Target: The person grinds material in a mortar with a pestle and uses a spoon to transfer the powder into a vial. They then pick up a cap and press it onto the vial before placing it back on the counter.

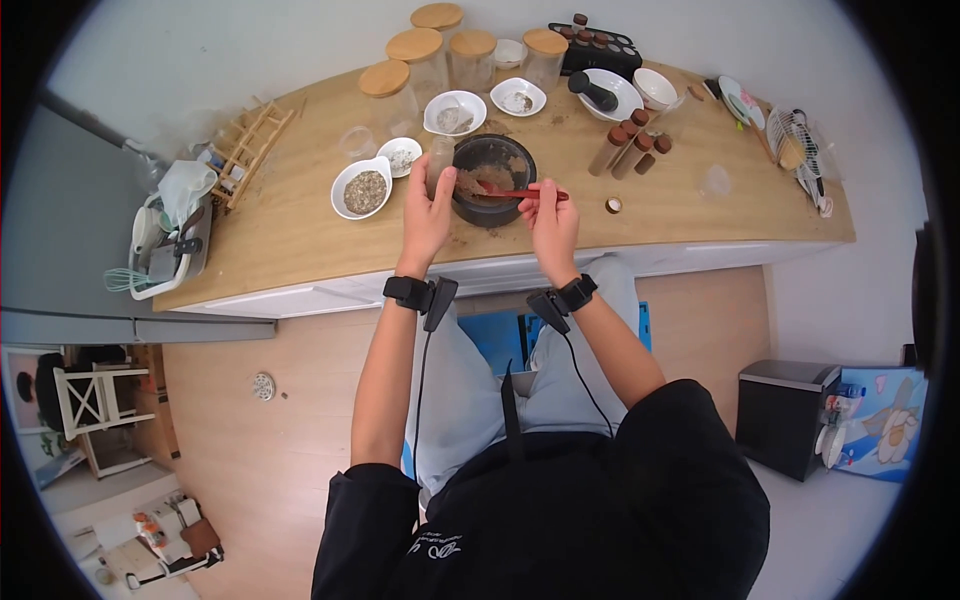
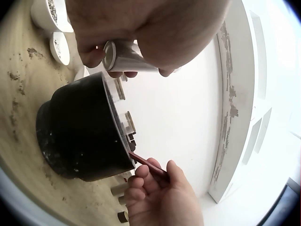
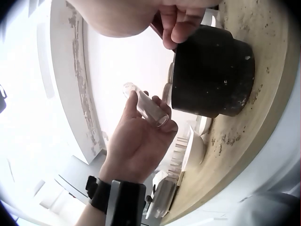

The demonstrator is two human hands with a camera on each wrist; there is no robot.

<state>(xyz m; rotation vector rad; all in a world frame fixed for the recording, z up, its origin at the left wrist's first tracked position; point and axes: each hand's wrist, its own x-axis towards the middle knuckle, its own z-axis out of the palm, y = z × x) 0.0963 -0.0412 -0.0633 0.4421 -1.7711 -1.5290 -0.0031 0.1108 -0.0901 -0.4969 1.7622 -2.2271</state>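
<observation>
My left hand grips a clear glass vial at the left rim of a black mortar. In the right wrist view the vial is tilted, with fingers and thumb around it. Brown powder lies inside the mortar. Between thumb and fingers, my right hand pinches the red handle of a spoon. The spoon reaches over the mortar's right rim, its head among the powder. In the left wrist view the mortar wall hides the spoon's head.
White bowls of flakes and pale powder stand left and behind. Brown-filled vials and a small cap are to the right. Wooden-lidded jars and a bowl with a pestle line the back. Spilled powder dots the table.
</observation>
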